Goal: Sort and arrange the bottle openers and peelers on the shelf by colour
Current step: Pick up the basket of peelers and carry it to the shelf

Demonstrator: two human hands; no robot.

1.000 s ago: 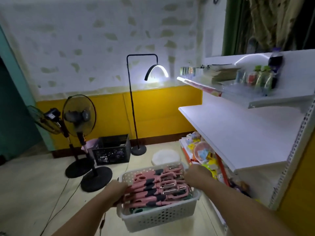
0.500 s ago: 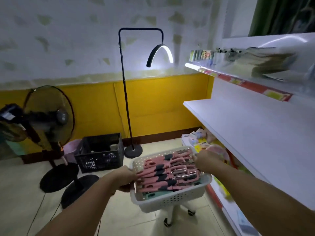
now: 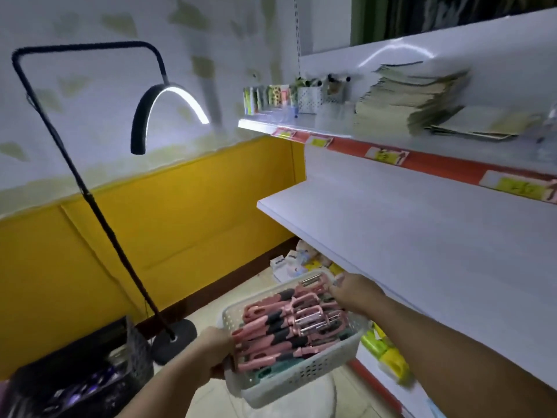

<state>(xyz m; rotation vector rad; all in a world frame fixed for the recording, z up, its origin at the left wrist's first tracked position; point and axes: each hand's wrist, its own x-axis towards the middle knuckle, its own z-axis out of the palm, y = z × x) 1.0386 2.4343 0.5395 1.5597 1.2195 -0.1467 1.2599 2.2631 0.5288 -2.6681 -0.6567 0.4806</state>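
The upper shelf [image 3: 331, 128], edged with a red price strip [image 3: 346, 145], carries a row of small packets [image 3: 268, 98] at its far end. Beside them stands a white perforated pot [image 3: 310, 99], and nearer lies a slumped stack of paper booklets [image 3: 407, 104]. The white middle shelf [image 3: 407, 236] juts out below it, and under that board lie small white packets [image 3: 289, 263] and yellow-green packs [image 3: 388, 354].

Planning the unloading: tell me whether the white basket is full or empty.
Full: pink-and-black tools fill the basket up to its rim, with a few teal ones beneath.
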